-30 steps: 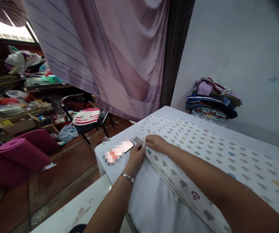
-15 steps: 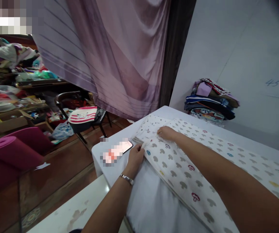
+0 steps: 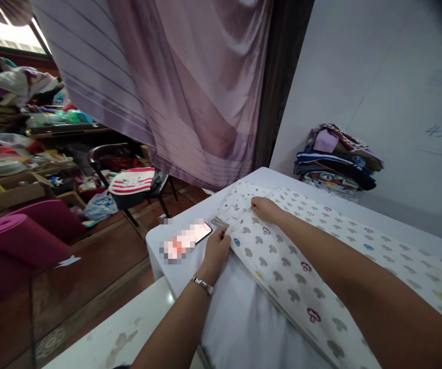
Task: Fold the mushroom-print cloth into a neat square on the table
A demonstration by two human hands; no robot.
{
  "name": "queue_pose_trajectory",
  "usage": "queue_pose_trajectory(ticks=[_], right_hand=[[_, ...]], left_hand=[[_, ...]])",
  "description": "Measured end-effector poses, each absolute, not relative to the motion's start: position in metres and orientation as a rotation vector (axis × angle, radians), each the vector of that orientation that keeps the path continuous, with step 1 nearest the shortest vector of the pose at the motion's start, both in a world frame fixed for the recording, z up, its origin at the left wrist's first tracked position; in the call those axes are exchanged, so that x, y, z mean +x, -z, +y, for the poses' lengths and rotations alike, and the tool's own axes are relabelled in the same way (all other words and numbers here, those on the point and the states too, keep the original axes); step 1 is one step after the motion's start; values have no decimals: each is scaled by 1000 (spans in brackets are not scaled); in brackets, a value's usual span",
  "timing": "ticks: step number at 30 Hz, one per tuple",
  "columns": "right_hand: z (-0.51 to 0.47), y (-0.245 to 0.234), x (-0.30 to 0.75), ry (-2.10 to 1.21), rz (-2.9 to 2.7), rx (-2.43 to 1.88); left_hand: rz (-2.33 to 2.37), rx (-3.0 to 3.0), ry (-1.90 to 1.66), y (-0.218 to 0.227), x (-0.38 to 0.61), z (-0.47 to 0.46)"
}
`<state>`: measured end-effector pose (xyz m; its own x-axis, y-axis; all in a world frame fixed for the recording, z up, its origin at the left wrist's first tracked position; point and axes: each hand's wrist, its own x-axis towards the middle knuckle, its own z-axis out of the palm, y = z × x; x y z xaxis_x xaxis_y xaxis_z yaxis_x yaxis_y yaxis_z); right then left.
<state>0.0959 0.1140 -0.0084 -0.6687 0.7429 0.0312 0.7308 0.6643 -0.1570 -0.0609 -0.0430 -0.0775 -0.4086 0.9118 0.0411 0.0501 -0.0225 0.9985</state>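
the left hand point(image 3: 216, 251) pinches the cloth point(image 3: 288, 279) edge, the right hand point(image 3: 266, 210) a fold. uneven pulling could crease it, or knock the phone point(image 3: 204, 232) beside the left hand.

Phone point(image 3: 188, 240) just left of grip; chair point(image 3: 130, 199), pink rolled mat point(image 3: 21, 238) farther left; curtain point(image 3: 209, 97) beyond; folded-cloth stack point(image 3: 336, 160) beyond, right.

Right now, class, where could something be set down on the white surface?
Bare: white sheet between the left forearm and patterned cloth; also the far corner, left of the stacked clothes. Crowded: where the phone lies beside the left hand.
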Motion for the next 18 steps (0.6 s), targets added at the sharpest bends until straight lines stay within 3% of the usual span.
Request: queue_pose_trajectory(ticks=[18], right_hand=[[118, 22, 91, -339, -2764, -1114]], left_hand=[[1519, 1046, -1504, 71, -58, -45]])
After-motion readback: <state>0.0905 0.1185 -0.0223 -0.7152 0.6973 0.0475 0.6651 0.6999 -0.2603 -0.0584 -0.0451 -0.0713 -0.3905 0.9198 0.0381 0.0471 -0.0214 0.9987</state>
